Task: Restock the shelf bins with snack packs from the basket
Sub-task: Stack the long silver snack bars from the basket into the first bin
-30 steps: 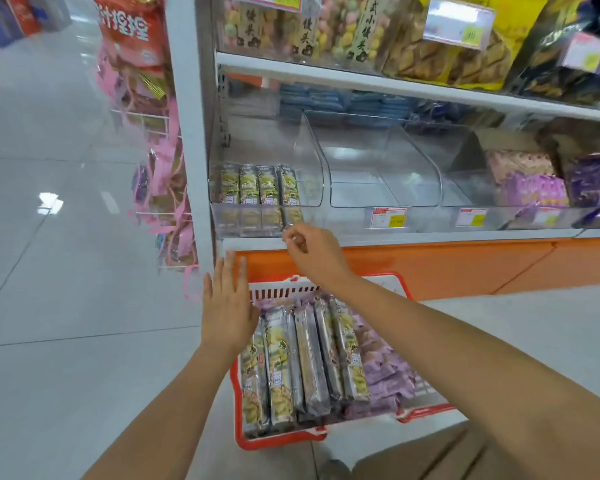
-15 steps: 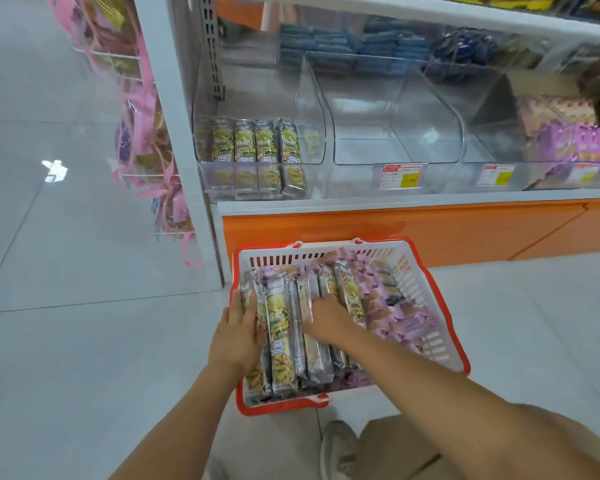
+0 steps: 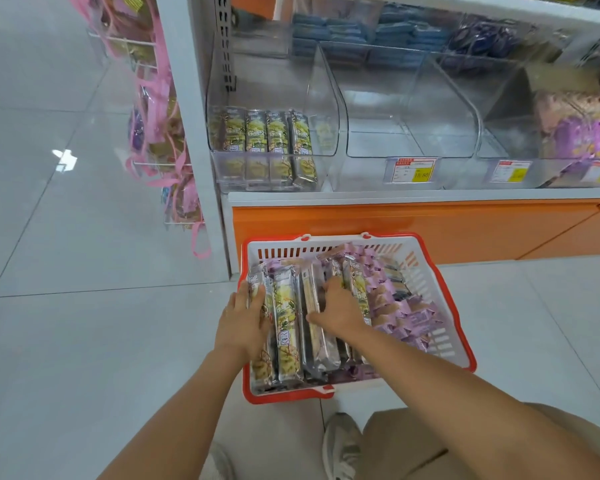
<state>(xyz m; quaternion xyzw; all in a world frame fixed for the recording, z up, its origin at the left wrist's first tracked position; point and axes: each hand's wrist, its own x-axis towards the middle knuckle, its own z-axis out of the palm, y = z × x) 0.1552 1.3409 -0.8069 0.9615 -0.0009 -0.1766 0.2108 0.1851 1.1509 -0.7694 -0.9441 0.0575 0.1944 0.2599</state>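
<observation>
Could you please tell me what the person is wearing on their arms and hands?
Nothing that shows. The left hand and right hand are ungloved, with no ring, watch or bracelet visible. The left arm and right arm are bare to the picture's edge, with no sleeve in view.

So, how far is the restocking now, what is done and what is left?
Done: the leftmost bin holds a row of yellow-green packs. In hand: both hands are in the basket; the left hand rests on the outer long packs, the right hand curls its fingers round one in the middle. Left: many long packs and purple packs lie in the basket, and the middle bin looks empty.
</observation>
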